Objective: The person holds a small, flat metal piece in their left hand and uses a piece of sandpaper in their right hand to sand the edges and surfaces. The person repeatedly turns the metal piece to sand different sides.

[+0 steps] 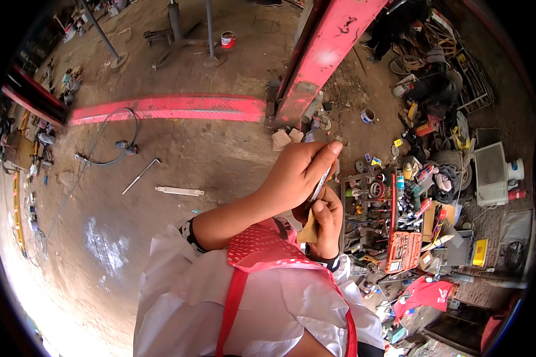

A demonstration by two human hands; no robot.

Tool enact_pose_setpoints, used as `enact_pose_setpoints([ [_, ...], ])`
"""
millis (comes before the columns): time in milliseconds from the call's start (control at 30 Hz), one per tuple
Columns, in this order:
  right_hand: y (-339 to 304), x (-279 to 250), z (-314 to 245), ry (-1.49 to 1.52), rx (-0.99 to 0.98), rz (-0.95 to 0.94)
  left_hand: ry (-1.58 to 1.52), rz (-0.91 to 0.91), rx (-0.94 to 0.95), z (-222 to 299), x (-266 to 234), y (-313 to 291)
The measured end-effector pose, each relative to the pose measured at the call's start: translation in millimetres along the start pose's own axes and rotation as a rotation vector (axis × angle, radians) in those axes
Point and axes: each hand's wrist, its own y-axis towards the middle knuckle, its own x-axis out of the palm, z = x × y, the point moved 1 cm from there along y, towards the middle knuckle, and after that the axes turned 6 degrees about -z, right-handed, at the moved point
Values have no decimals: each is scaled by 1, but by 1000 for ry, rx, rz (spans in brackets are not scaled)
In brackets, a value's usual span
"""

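Note:
In front of my chest, my left hand (pixel 295 171) is closed around a slim silvery metal strip (pixel 320 184), with the thumb laid along its upper part. Just below, my right hand (pixel 329 225) curls around the lower end of this strip, its thumb bent. Out of the right hand sticks a folded tan piece (pixel 308 231), like paper or sandpaper. A dark part shows between the two hands, but the fingers cover most of it and its kind cannot be told. A red dotted apron (pixel 259 249) lies beneath my wrists.
A red post (pixel 321 65) rises ahead, joined to a red floor beam (pixel 173 108). On the floor lie a hose with an air tool (pixel 125 146), an L-shaped wrench (pixel 140 177) and a pale bar (pixel 179 191). A cluttered tool cart (pixel 393 220) stands at right, holding an orange socket case (pixel 404 252).

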Motion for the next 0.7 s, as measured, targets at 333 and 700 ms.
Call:
enact_pose_setpoints([
  [333, 9, 6, -6, -289, -138, 64, 116, 69, 50, -3, -7, 0],
  [700, 10, 18, -9, -327, -250, 119, 73, 116, 73, 5, -9, -2],
])
